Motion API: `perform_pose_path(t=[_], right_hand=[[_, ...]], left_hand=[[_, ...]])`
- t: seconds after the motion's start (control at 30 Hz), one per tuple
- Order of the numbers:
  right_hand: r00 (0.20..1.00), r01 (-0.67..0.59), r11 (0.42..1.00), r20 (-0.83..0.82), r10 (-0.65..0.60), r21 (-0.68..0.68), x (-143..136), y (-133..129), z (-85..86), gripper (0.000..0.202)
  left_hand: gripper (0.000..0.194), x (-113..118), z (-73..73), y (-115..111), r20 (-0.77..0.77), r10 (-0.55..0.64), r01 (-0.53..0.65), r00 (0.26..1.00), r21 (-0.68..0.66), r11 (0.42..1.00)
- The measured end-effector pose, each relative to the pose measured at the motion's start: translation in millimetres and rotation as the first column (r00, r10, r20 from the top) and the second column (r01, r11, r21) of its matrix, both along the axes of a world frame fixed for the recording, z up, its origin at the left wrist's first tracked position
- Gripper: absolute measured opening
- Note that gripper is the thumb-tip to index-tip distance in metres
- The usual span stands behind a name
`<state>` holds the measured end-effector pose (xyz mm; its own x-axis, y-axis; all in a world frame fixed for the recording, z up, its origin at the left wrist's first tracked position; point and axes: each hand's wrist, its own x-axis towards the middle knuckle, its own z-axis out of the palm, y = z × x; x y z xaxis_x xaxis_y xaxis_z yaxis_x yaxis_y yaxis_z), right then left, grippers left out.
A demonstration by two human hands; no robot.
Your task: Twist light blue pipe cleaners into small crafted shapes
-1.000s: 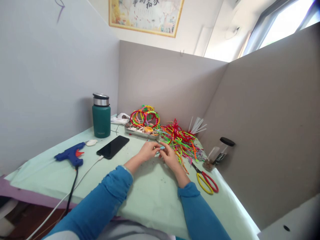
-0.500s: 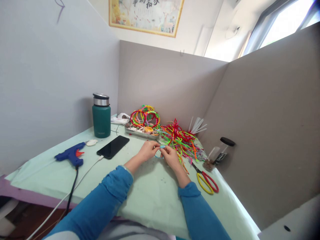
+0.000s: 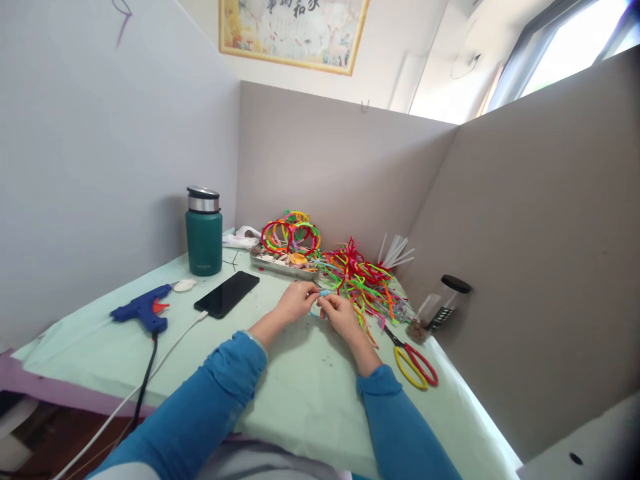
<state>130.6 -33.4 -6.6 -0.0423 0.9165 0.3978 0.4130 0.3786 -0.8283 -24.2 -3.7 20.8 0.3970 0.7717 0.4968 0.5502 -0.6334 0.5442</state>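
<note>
A small light-blue fuzzy piece (image 3: 325, 293), looking like pipe cleaner bent into a loop, is held between my two hands over the middle of the table. My left hand (image 3: 299, 300) pinches it from the left with thumb and forefinger. From the right, my right hand (image 3: 340, 312) grips it with closed fingertips, which partly cover it. Just behind the hands lies a tangled heap of colourful pipe cleaners (image 3: 357, 273). Red, green and orange rings (image 3: 291, 235) rest on a metal tray (image 3: 285, 269) holding small pieces.
Yellow-and-red-handled scissors (image 3: 413, 360) lie at the right, near a clear black-lidded jar (image 3: 447, 303). At the left are a black phone (image 3: 227, 294) with a white cable, a blue glue gun (image 3: 143, 309) and a green bottle (image 3: 204, 241). Partitions surround the table (image 3: 300, 387).
The fingertips of my right hand have shifted slightly left on the light-blue piece. My left hand stays almost where it was.
</note>
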Motion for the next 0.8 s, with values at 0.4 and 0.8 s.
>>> perform_pose_path(t=[0.4, 0.8], right_hand=[[1.0, -0.007, 1.0, 0.028, 0.007, -0.006, 1, -1, 0.9, 0.03], [0.99, -0.141, 0.987, 0.015, 0.143, -0.079, -1, -10, 12.1, 0.035]], left_hand=[[0.02, -2, -2.6, 2, 0.035, 0.073, -0.073, 0.997, 0.001, 0.997], [0.022, -3, -3.4, 3, 0.037, 0.089, -0.09, 0.995, 0.026, 0.996]])
